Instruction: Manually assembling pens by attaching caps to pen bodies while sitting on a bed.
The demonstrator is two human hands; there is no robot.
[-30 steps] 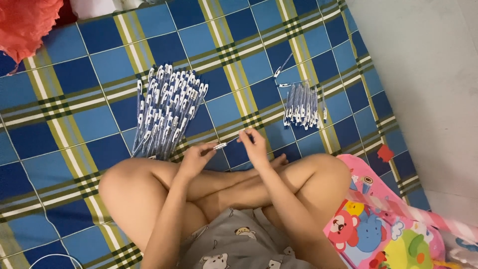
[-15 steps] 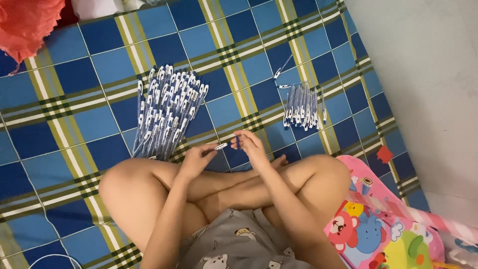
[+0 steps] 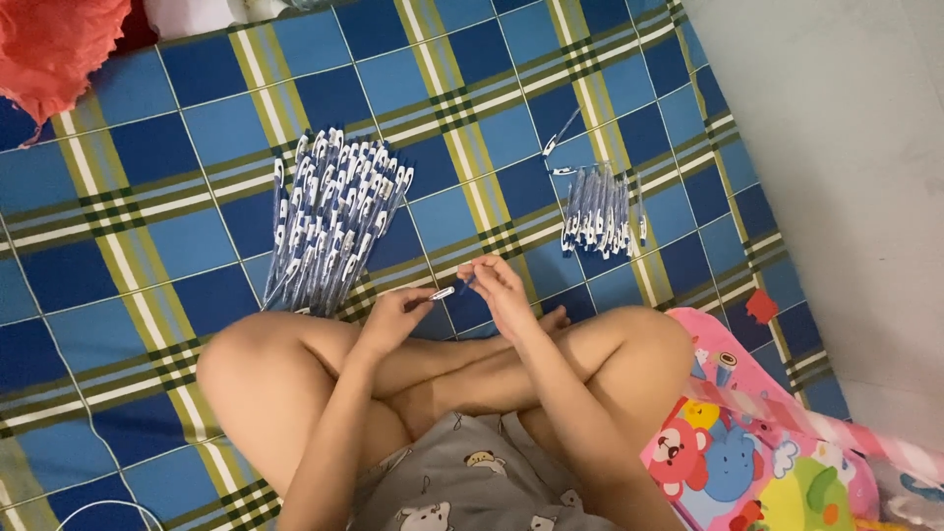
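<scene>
I sit cross-legged on a blue, green and white checked mat [image 3: 177, 236]. Both hands meet just beyond my knees on one pen [image 3: 447, 291]: my left hand [image 3: 393, 317] pinches its white end, my right hand [image 3: 500, 289] grips the other end. A big pile of white-and-blue pens [image 3: 332, 218] lies ahead to the left. A smaller bunch of pens [image 3: 602, 211] lies ahead to the right, with two loose pieces [image 3: 559, 157] just above it.
A red-orange cloth [image 3: 54, 49] lies at the far left corner. A pink cartoon-print cloth [image 3: 767, 452] sits by my right knee. Pale floor [image 3: 846, 147] runs along the mat's right edge. A thin white cord [image 3: 108, 506] curls at the bottom left.
My hands have stayed on the pen in front of my knees, with only small finger shifts. Both piles are unmoved.
</scene>
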